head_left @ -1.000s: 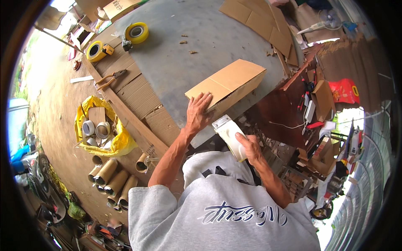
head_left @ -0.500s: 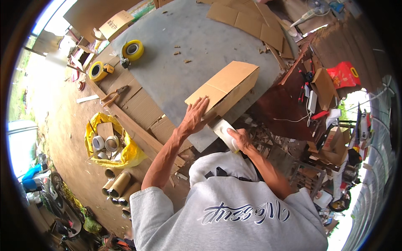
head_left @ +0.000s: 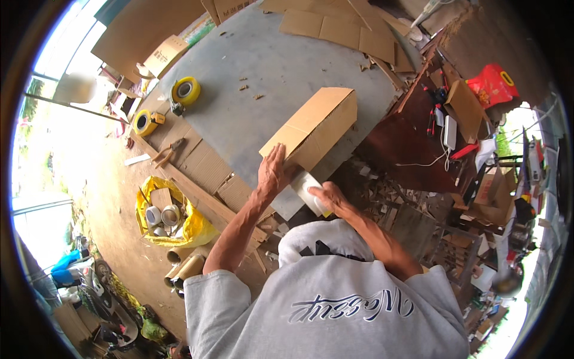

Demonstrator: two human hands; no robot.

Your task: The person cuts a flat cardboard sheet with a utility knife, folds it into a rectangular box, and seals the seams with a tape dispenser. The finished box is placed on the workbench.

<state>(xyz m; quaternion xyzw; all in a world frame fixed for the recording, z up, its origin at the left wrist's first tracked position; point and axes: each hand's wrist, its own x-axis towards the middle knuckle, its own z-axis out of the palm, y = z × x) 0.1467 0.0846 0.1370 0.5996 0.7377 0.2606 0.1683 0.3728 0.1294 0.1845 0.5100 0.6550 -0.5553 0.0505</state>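
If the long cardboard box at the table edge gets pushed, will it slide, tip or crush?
The cardboard box lies flat on its long side on the grey table, so it would probably slide, not tip. It looks like thin board, likely light and easily dented. The left hand presses its near end while the right hand holds a white piece, which probably steadies it.

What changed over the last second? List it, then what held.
Little changed: the right hand slid the white tape dispenser slightly along the near end of the cardboard box. The left hand stays flat on that end; the box stays on the grey table.
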